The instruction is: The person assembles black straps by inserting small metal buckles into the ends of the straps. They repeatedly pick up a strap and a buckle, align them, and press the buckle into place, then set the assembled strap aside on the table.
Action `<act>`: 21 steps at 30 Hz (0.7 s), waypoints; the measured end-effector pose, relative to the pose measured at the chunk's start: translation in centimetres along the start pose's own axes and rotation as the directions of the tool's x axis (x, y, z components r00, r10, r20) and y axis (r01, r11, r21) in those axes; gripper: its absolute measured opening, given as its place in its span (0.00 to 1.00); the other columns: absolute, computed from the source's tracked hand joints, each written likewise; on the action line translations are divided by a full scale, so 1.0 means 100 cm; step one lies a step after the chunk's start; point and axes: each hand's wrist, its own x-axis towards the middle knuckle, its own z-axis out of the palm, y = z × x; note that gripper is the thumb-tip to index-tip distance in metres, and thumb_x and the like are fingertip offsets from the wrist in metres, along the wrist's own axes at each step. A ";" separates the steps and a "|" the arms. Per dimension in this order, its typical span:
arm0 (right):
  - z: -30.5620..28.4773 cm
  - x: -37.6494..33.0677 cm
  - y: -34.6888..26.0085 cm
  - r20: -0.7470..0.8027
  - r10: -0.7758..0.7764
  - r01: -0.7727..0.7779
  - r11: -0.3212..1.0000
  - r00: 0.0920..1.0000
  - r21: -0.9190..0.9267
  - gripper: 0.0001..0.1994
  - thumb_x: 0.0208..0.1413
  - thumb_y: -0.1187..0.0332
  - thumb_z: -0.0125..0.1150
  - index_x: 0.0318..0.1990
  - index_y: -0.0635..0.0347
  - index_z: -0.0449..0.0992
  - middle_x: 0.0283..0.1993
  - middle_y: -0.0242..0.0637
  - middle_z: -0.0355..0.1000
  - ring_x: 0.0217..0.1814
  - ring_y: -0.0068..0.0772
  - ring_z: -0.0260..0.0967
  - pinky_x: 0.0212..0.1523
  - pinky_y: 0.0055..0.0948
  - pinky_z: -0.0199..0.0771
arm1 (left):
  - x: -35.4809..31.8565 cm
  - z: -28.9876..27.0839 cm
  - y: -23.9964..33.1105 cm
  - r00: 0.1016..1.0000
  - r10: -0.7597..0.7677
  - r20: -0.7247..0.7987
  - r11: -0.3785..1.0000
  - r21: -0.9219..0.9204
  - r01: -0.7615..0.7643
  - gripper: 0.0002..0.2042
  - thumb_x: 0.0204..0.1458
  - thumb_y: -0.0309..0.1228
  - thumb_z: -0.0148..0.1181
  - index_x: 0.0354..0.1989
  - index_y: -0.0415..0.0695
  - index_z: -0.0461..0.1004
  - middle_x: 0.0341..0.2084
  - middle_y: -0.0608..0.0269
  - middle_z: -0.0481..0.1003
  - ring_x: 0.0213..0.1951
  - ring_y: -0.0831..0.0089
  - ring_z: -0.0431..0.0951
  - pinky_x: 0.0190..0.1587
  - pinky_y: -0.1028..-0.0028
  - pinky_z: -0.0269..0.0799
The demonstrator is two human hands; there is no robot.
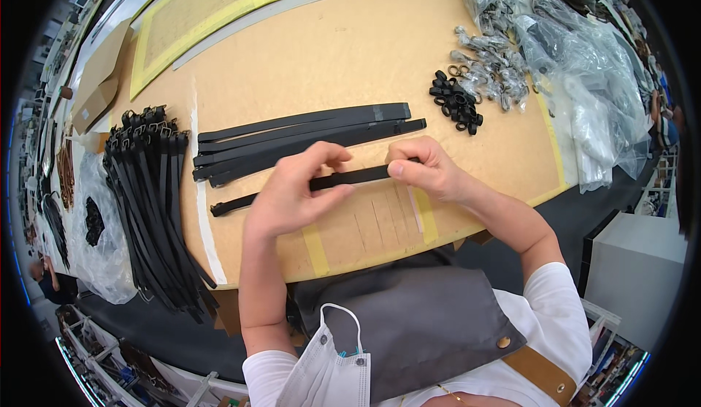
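I observed the worktop (pixel 365 49) edge running just below both hands, with bare board at frame centre top. My left hand (pixel 292 191) and right hand (pixel 427 167) each pinched one black strap (pixel 343 179) at centre frame. About five loose straps (pixel 307 137) lay just above; a strap bundle (pixel 150 202) sat left, small black loops (pixel 456 100) upper right.

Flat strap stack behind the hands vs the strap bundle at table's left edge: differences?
The flat strap stack lies crosswise, few and neatly aligned; the strap bundle runs front to back, many, heaped and hanging over the table edge. The bundle's far ends carry metal buckles; the stack shows none. Both are black straps, untouched by the hands.
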 end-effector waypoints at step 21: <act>-0.064 -0.007 -0.030 -0.135 -0.190 -0.044 0.424 0.972 -0.905 0.13 0.55 0.68 0.73 0.44 0.61 0.79 0.38 0.36 0.77 0.46 0.35 0.73 0.46 0.33 0.76 | 0.001 -0.037 0.086 0.786 0.545 -0.291 0.838 0.208 -0.504 0.08 0.58 0.24 0.57 0.44 0.40 0.79 0.49 0.51 0.73 0.51 0.63 0.71 0.55 0.61 0.67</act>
